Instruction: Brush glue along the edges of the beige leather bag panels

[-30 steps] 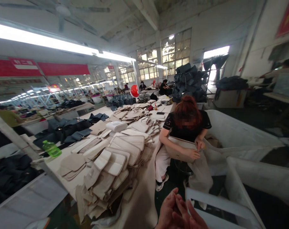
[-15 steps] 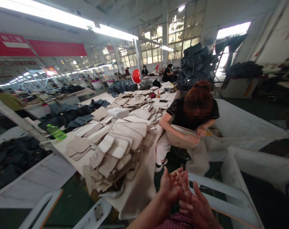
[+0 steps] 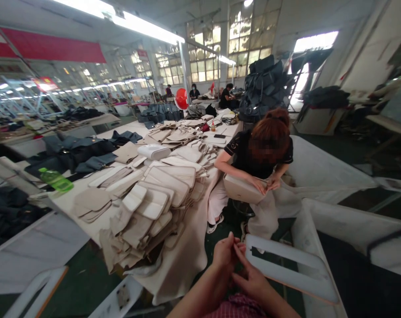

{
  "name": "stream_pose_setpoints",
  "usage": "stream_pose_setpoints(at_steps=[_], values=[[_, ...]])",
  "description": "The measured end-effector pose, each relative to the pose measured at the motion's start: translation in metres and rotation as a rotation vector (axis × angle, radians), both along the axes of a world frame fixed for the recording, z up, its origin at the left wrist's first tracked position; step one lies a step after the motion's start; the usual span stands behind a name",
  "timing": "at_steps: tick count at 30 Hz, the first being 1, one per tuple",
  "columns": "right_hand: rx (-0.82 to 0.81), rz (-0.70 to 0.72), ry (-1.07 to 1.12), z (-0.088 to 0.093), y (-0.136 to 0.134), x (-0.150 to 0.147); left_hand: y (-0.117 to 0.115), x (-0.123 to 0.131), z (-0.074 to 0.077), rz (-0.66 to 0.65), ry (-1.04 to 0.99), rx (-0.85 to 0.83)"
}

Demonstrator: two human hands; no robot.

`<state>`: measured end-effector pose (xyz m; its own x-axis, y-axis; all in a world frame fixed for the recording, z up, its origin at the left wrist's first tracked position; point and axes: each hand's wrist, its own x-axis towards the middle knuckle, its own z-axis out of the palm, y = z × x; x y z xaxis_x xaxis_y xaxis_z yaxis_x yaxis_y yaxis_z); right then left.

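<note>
In the lower middle of the head view, my left hand (image 3: 225, 255) is raised with its fingers bent and drawn together. My right hand (image 3: 251, 274) meets it from the right, its fingers closed at the left fingertips and its thumb lower down. Anything between the fingers is too small or hidden to make out. Both hands are in the air, in front of a seated person (image 3: 270, 141) who holds a beige bag piece (image 3: 243, 189) on the lap.
Stacked beige panels (image 3: 154, 201) cover the table (image 3: 190, 247) at left, with a green bottle (image 3: 56, 180) at its edge. A white slotted board (image 3: 286, 260) lies right of my hands, beside a white bin (image 3: 306, 221). Dark bags (image 3: 266, 86) are piled behind.
My hands have gone from spread fingers, palms up, to fingers drawn together at the tips. The view has shifted, so the table and person appear further left.
</note>
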<state>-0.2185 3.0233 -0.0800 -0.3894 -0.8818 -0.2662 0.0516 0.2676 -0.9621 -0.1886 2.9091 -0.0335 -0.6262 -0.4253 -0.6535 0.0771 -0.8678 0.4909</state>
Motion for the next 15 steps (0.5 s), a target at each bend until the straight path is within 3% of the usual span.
stream_pose_setpoints(at_steps=[4,8,11,15], values=[[0.255,0.022,0.54,0.021,0.007,-0.011,-0.007,0.0,-0.001,0.091,0.059,0.005],[0.488,0.073,0.849,0.049,0.01,-0.014,-0.013,0.003,-0.001,0.088,0.115,-0.002],[0.565,0.095,0.918,0.056,0.009,-0.011,-0.01,0.004,0.0,0.009,0.17,-0.02],[0.512,0.103,0.773,0.05,0.01,-0.01,-0.005,0.006,-0.001,-0.18,0.211,-0.244]])
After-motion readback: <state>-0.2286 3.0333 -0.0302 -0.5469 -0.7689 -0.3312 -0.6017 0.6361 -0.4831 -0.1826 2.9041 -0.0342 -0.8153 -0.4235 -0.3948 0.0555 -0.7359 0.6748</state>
